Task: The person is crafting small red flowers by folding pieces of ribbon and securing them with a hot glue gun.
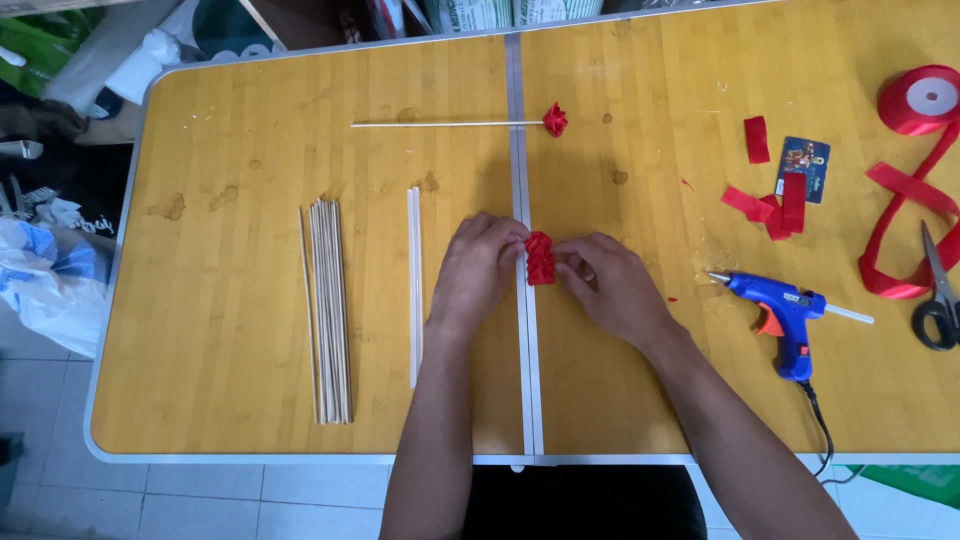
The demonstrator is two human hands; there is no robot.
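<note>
Head view, read from left to right. A crumpled white-and-blue plastic bag (45, 280) lies off the bench's left edge. On the yellow wood-grain bench (230, 150) lie a bundle of thin wooden sticks (328, 310), parallel to the near-far axis, and just right of it a pair of pale sticks (414, 285). Farther back, a single stick tipped with a small red ribbon rose (554, 119) lies crosswise over the bench's centre seam.

The left hand (475, 270) has its fingers (500, 232) curled narrow, the tips pinching the left side of a folded red ribbon piece (539, 258). The right hand (610, 280) closes its fingers (575, 250) on the ribbon's right side (the thumb cannot be made out). The ribbon piece thus sits between both sets of fingertips, directly over the seam, near the middle of the bench.

To the right lie cut red ribbon strips (770, 205), partly over a small dark rectangular card (806, 160), a blue glue gun (780, 310), a red ribbon spool (922, 98) with its loose tail, and black-handled scissors (938, 295).
</note>
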